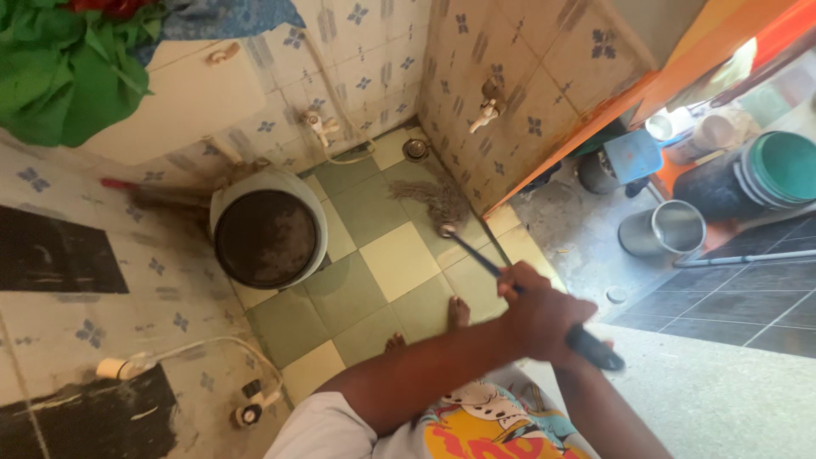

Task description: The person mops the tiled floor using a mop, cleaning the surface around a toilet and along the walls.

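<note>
Mop: a string mop (433, 201) lay on the green-and-cream tiled floor (399, 259) at the far right of the washroom, its grey strands spread against the foot of the right wall, just beside a round floor drain (416, 150).
Handle: a thin dark pole (476, 255) ran from the mop head back toward the person, ending in a thicker black grip near the lower right.
Left hand: the left hand (520, 285) was clenched around the pole at about its middle.
Right hand: the right hand (557, 327) was closed around the pole just behind the left, close to the black end grip.
Handling: the strands looked soft and limp and probably heavy if wet; the pole looked stiff and light, perhaps slick, so a two-handed hold spread along the shaft seemed the sound place to grasp it.
Feet: bare toes (457, 313) stood on the tiles just near the hands.
Bucket: a white drum with a dark inside (268, 234) stood on the floor at the left, well apart from the mop.
Taps: small white taps (320, 126) were fixed on the far wall.
Doorway: steel pots (667, 228) and a green-lidded tub (778, 170) stood outside on the right.
</note>
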